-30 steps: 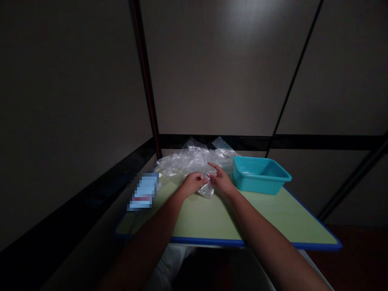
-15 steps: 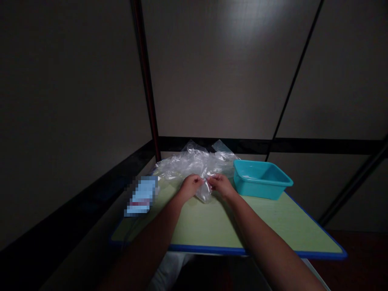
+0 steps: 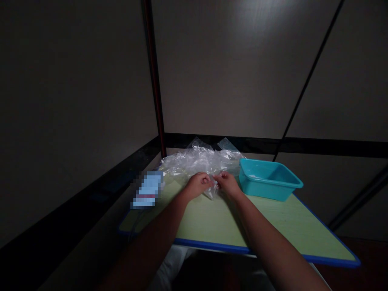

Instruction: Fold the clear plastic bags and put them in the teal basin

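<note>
Both hands [image 3: 197, 185] [image 3: 228, 184] pinch what looks like a clear bag [image 3: 209, 194].

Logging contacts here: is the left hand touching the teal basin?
Apart; the head view shows the right hand between the left hand and the teal basin.

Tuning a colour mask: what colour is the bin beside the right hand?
Turquoise. The bin shows best in the head view, the only one.

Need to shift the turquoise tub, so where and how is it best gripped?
Probably by the rim at the right end of the tub, hooked underneath, coming from the right: that rim juts outward, while clear plastic and the right hand sit near the left end.
</note>
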Available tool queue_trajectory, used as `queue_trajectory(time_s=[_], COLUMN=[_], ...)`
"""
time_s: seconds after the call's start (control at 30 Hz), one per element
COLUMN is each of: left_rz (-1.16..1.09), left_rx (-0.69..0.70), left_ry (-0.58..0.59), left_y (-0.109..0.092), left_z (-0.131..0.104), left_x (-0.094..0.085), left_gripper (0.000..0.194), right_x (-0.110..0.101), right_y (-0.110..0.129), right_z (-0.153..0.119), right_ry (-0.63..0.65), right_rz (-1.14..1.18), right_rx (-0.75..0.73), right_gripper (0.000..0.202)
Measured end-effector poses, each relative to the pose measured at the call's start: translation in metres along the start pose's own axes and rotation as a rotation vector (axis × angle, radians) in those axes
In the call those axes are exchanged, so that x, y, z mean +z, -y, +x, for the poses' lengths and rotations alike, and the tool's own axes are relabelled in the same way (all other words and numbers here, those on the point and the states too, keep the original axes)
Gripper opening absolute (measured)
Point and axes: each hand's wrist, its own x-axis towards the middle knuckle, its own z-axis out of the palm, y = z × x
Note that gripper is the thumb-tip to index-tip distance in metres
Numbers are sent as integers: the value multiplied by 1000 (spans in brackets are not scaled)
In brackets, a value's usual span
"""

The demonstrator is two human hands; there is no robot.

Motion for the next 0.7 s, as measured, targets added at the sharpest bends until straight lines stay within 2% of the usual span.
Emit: queue_trajectory(time_s=[0.1,0.23,0.43,0.53,0.7], left_rz=[17,-155,-283,-318,-338], left_rx=[14,-76,-109,-137,-221], left_ry=[65,90,145,122,-30], left_y=[-1,4,2,-5,-5], left_z=[-4,-3,0,1,3], left_x=[5,8,3,1,-1], left_gripper=[21,25,34,38,40], right_x=[5,10,10,9,7], right_y=[6,13,14,14,14], right_z=[-5,-10,-11,-11,-13], right_ry=[49,166,201,205,209], right_rz=[45,106,160,176,176], right_rx=[7,61,107,108,115], right_gripper=[40,40,34,35,38])
